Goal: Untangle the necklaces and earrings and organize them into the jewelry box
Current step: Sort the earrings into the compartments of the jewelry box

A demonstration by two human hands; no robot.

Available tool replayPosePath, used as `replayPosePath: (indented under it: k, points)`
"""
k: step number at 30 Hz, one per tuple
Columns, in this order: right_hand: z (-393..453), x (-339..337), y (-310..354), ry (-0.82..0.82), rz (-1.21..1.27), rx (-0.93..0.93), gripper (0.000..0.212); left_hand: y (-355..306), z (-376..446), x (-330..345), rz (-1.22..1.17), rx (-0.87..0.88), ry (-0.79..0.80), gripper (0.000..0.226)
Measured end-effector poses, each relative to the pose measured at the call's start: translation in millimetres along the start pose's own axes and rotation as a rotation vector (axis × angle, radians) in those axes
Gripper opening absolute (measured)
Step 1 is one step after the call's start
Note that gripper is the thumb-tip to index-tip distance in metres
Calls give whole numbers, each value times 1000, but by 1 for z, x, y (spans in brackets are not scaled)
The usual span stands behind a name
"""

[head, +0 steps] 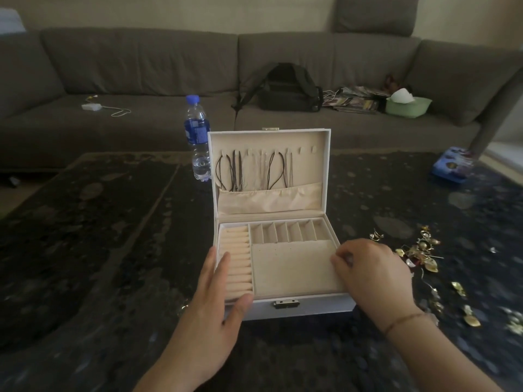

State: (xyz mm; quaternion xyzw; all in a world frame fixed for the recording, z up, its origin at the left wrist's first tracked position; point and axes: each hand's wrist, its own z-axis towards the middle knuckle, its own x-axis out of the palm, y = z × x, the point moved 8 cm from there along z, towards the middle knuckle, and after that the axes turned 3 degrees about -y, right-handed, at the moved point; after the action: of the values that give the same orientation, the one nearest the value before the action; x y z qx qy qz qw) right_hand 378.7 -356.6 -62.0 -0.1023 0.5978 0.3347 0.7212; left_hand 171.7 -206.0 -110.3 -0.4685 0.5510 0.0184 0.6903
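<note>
head view: the white box point(300, 306) sits open at the middle of the dark table point(85, 250), lid upright. left hand point(215, 301) lies flat along the box's left side, fingers straight and relaxed over the ring rolls point(236, 260), thumb stretched across the front left corner, gripping nothing. right hand point(370, 271) is at the box's right rim, fingers curled in and pinching at the rim; whether anything small sits between the fingertips i cannot tell. a thin bracelet point(402, 321) circles that wrist.

room now: bare table to the left of the box and in front of it, a water bottle point(198, 137) standing just behind the lid's left corner, and a blue tray point(451, 165) far right near the table edge.

earrings point(418, 250), gold and tangled, lie on the table just right of the right hand, with more scattered toward the near right edge, blurred.

inside the lid, necklaces point(254, 171) hang from hooks, dark cords and pale chains, ends tucked into the cloth pocket point(268, 198). the six small slots point(294, 232) at the back look bare, as does the big flat tray point(291, 267).
</note>
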Motion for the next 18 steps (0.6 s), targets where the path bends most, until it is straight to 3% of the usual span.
replayPosePath:
  k: [6,9,12,14,16,18]
  points:
    - [7,-9,15,-23,-39,-2,19,1,1,-5,-106,19,-55,82]
    - [15,-39,38,-58,192,21,13,-4,1,-12,-236,7,-81,90]
    - [13,-76,86,-84,542,-58,15,3,8,-20,-478,-48,-104,90]
    - [0,-85,127,6,734,-109,42,19,13,-26,-741,-116,-166,74]
    - [-17,-75,161,91,697,-216,62,35,17,-30,-1093,-280,-217,35]
    - [-38,-47,181,155,550,-338,64,32,13,-38,-1347,-275,-145,52]
